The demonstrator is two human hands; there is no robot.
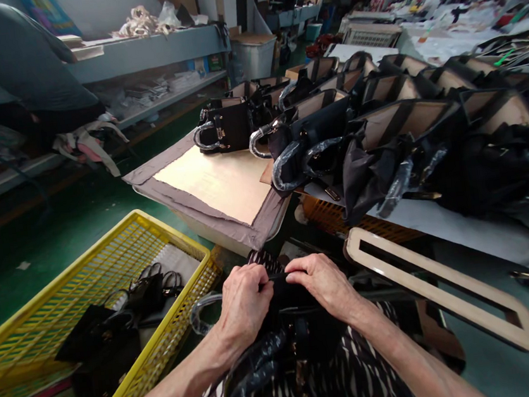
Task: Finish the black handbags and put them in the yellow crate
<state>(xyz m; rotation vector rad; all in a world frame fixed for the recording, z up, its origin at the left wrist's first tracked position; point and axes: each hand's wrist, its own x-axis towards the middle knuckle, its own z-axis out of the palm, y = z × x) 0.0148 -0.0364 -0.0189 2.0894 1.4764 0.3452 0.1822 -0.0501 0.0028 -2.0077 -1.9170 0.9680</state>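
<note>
A black handbag (310,324) rests on my lap, with gold-coloured fittings and handles wrapped in clear plastic. My left hand (244,296) is closed on its upper edge, thumb and fingers pressed together. My right hand (322,281) pinches the same edge a short way to the right. One plastic-wrapped handle (202,314) sticks out to the left beyond my left wrist; the other hangs at the front of the bag. The inside of the handbag is hidden from this angle.
On my left stands a yellow plastic crate (152,221) holding several black bags. Ahead is a covered bin top with a pale board (214,178). Many black handbags (403,119) crowd the table at right, near a long beige frame (437,287). A person (15,67) bends at the far left.
</note>
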